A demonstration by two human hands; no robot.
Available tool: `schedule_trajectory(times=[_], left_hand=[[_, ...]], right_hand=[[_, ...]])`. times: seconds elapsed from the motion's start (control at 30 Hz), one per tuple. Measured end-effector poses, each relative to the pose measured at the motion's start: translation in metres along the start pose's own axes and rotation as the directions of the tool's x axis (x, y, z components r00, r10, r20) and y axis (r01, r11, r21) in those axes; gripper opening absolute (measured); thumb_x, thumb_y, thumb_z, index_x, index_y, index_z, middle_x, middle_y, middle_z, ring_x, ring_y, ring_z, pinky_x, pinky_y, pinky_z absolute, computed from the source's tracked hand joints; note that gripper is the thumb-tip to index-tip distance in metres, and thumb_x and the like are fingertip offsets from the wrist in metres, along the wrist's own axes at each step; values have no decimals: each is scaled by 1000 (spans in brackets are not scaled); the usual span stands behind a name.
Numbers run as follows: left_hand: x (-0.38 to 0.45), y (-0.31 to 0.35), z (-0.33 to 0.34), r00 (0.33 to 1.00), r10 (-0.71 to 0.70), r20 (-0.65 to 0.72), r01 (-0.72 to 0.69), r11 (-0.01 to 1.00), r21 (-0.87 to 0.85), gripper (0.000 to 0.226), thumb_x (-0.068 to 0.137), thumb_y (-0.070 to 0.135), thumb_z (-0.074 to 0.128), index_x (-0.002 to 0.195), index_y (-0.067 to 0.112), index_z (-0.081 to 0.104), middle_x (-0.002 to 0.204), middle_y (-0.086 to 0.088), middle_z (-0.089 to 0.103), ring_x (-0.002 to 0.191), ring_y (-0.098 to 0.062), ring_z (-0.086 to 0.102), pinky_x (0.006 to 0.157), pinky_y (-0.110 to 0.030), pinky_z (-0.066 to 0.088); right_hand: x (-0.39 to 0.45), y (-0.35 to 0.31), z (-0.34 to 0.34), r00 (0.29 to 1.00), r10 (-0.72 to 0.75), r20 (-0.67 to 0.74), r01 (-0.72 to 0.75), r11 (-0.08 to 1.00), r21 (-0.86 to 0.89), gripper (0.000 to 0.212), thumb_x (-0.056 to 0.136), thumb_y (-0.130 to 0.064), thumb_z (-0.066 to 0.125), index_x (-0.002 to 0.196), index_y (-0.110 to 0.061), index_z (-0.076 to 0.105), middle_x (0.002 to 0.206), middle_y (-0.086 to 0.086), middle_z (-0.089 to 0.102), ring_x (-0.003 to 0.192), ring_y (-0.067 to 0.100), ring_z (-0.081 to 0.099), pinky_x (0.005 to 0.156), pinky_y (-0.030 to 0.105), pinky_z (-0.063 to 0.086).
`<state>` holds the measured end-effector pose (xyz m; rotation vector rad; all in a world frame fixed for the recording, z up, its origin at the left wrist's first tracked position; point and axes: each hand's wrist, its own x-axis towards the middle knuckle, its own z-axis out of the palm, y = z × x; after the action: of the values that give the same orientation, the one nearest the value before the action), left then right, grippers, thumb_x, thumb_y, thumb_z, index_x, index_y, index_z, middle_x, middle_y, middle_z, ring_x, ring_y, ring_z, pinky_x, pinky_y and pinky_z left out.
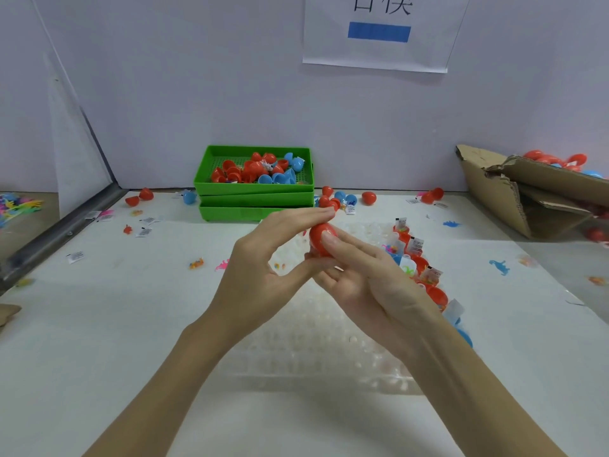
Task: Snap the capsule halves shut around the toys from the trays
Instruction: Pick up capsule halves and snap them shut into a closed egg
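Both hands — left hand [263,255], right hand [359,275] — pinch one red capsule [321,239], fingers pressed around it; many loose halves remain in the far green tray [253,186].

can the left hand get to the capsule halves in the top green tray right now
Probably not at once: the left hand is busy pressing the red capsule with the right hand. Otherwise the top green tray lies open-topped straight ahead.
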<state>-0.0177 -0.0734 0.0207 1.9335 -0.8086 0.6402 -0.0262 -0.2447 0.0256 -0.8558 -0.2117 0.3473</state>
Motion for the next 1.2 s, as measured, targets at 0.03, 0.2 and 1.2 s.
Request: schedule_trajectory(times=[0.03, 0.2, 1.2], left_hand=[[0, -1, 0, 1000, 5, -11, -5, 1000, -4, 48, 94, 22, 75, 139, 13, 64, 140, 6, 65, 135, -17, 57, 113, -34, 47], [0, -1, -2, 991, -127, 32, 130, 980, -151, 43, 97, 24, 67, 140, 21, 63, 137, 15, 66, 137, -13, 55, 111, -22, 43], [-1, -19, 1, 911, -401, 102, 411, 853, -321, 29, 99, 34, 58, 120, 22, 74, 112, 10, 78, 112, -7, 71, 97, -17, 51]], right_hand=[[0, 0, 1, 1000, -4, 2, 4, 1000, -10, 39, 90, -16, 75, 126, -1, 71, 115, 10, 70, 111, 19, 68, 103, 33, 54], [-4, -1, 5, 999, -10, 33, 11, 999, -39, 43, 96, -21, 66, 129, 7, 65, 126, 20, 69, 122, 30, 67, 102, 36, 55], [0, 4, -3, 982, 91, -164, -109, 988, -105, 37, 93, -26, 71, 119, 0, 71, 116, 17, 75, 108, 28, 74, 84, 27, 60]])
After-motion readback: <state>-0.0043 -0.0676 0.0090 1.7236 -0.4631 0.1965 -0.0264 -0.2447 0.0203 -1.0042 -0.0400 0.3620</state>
